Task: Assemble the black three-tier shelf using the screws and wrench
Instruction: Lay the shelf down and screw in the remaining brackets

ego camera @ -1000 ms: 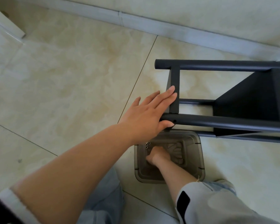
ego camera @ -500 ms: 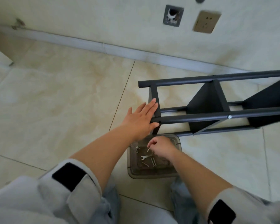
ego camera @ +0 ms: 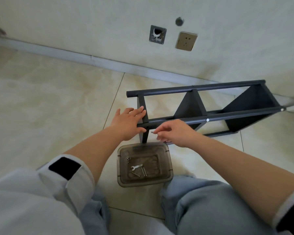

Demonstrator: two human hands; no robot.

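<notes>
Right hand [ego camera: 175, 133] lifted a screw [ego camera: 152, 132] from the tray [ego camera: 168, 173] toward the shelf [ego camera: 210, 106].

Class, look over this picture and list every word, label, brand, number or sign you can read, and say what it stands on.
None: no readable text anywhere in this view.
wall socket: slots only, no lettering shown.
metal wall plate: no markings legible.
black shelf: plain, no label visible.
wrench in the plastic tray: too small and blurred to tell any stamp.
black sleeve patch: blank.
</notes>
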